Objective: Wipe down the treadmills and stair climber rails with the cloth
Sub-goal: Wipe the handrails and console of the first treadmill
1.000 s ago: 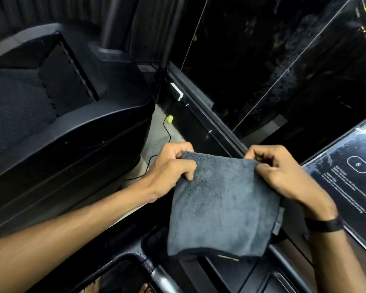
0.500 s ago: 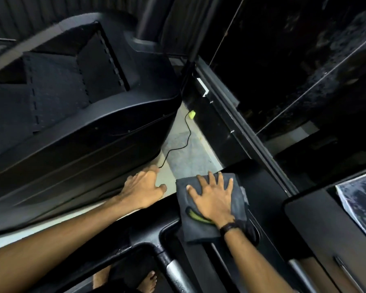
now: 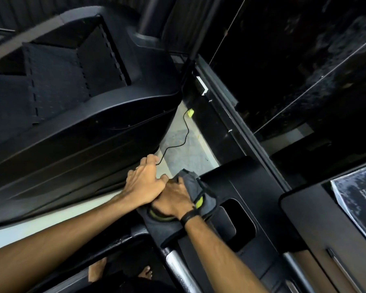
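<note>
A grey cloth (image 3: 191,179) with yellow-green trim lies bunched on the left edge of the black treadmill console (image 3: 241,187). My right hand (image 3: 173,199), a black band on its wrist, presses down on the cloth with its fingers curled over it at the console's edge. My left hand (image 3: 144,182) lies beside it and partly over its fingers, resting flat on the same edge with fingers stretched toward the floor gap. The black stair climber (image 3: 82,127) fills the left side, its steps at the upper left.
A thin black cable (image 3: 186,132) runs over the pale floor from a yellow-green plug (image 3: 191,113) between the machines. A recessed cup holder (image 3: 239,225) sits right of the cloth, the display panel (image 3: 357,197) further right. A silver handrail (image 3: 178,265) and bare feet (image 3: 97,271) show below.
The cloth went from held up in both hands to pressed on the console. Since half a second ago my right hand slid left with it and curled; my left hand now overlaps it.
</note>
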